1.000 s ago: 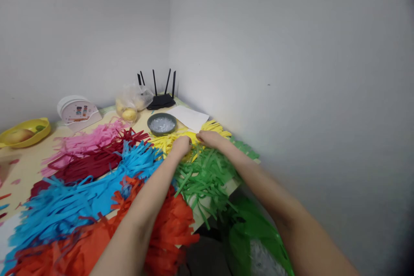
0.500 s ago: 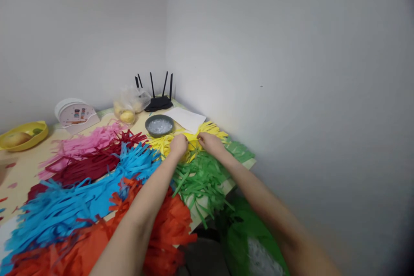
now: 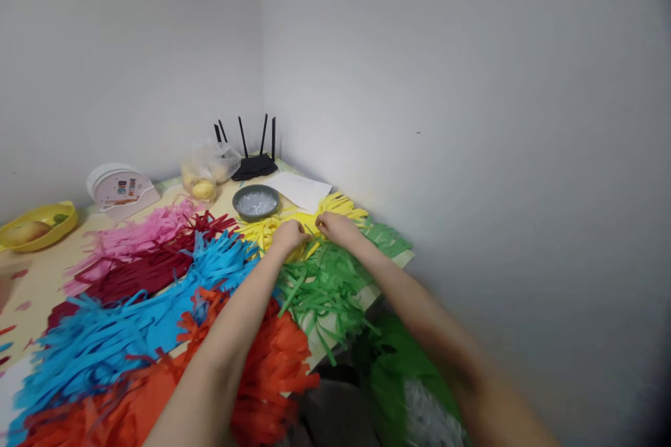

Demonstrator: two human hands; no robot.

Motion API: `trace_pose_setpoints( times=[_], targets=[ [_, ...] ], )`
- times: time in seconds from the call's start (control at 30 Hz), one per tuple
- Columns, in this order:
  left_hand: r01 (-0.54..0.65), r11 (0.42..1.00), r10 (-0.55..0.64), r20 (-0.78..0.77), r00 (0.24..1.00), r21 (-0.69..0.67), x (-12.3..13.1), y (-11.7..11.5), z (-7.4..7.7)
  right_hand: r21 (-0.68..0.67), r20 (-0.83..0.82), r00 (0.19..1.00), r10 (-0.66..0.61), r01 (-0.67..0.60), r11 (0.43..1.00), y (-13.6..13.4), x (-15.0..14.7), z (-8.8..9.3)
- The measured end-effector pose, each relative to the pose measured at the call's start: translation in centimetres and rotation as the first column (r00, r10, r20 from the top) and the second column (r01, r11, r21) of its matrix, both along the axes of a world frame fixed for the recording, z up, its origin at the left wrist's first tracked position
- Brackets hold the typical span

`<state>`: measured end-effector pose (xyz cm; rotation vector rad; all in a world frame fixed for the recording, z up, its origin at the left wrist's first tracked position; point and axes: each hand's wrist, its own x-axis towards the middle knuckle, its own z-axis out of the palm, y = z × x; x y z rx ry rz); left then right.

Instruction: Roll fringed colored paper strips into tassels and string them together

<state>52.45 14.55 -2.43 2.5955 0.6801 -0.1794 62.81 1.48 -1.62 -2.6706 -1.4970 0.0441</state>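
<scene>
At the table's far right corner, my left hand [image 3: 290, 235] is closed over the near side of a yellow fringed paper [image 3: 340, 205]. My right hand [image 3: 338, 227] sits just to its right, thumb and fingers pinched on the same yellow paper. A small gap separates the two hands. What exactly lies between the fingertips is too small to make out clearly. Right below the hands spreads a green fringed paper [image 3: 330, 283], its strips hanging over the table edge. Blue fringed paper [image 3: 152, 321] and orange-red fringed paper [image 3: 286, 349] lie to the left, partly behind my left forearm.
Dark red [image 3: 141, 269] and pink fringed paper [image 3: 147, 225] lie further left. Behind the hands are a grey bowl [image 3: 256, 216] of clear bits, a white sheet [image 3: 301, 188], a black router [image 3: 254, 167] and bagged yellow fruit [image 3: 204, 189]. A green bag [image 3: 398, 363] stands below the table edge.
My left hand has shifted slightly right and rolled over, its fingers now nearer the right hand. The right hand stays pinched in nearly the same place. The view has moved slightly.
</scene>
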Motion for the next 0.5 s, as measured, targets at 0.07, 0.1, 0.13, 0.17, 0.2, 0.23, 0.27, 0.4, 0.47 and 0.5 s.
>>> trace_pose_setpoints(
  times=[0.07, 0.1, 0.13, 0.17, 0.2, 0.23, 0.27, 0.4, 0.47, 0.5],
  targets=[
    [0.008, 1.0, -0.008, -0.005, 1.0, 0.0, -0.04, -0.07, -0.02, -0.01, -0.003, 1.0, -0.001, 0.001, 1.0, -0.12, 0.02, -0.03],
    [0.007, 1.0, -0.007, -0.006, 1.0, -0.001, -0.05, -0.07, -0.01, -0.012, -0.003, 1.0, -0.001, 0.001, 1.0, -0.18, 0.01, -0.02],
    [0.003, 1.0, -0.003, -0.008, 1.0, -0.002, -0.04, -0.03, 0.02, -0.012, -0.002, 1.0, -0.001, 0.001, 1.0, -0.24, -0.01, 0.01],
    [-0.001, 1.0, 0.001, -0.01, 1.0, -0.005, -0.02, 0.03, 0.05, -0.011, -0.001, 1.0, 0.0, 0.0, 1.0, -0.3, -0.05, 0.05],
    [-0.007, 1.0, 0.007, -0.013, 1.0, -0.008, 0.01, 0.1, 0.09, -0.01, 0.0, 1.0, 0.0, 0.0, 1.0, -0.35, -0.09, 0.1],
    [-0.014, 1.0, 0.014, -0.017, 1.0, -0.011, 0.05, 0.19, 0.13, -0.007, 0.002, 1.0, 0.001, -0.001, 1.0, -0.4, -0.13, 0.15],
    [-0.021, 1.0, 0.021, -0.02, 1.0, -0.013, 0.09, 0.26, 0.18, -0.005, 0.003, 1.0, 0.002, -0.002, 1.0, -0.44, -0.17, 0.19],
    [-0.04, 0.999, 0.039, -0.034, 0.999, -0.02, 0.17, 0.36, 0.48, -0.001, 0.004, 1.0, 0.007, -0.007, 1.0, -0.47, -0.28, 0.3],
    [-0.045, 0.999, 0.044, -0.042, 0.998, -0.026, 0.15, 0.29, 0.71, -0.007, 0.002, 1.0, 0.01, -0.01, 1.0, -0.43, -0.34, 0.29],
    [-0.047, 0.998, 0.046, -0.047, 0.998, -0.03, 0.14, 0.24, 0.83, -0.011, 0.001, 1.0, 0.012, -0.012, 1.0, -0.41, -0.38, 0.27]
  ],
)
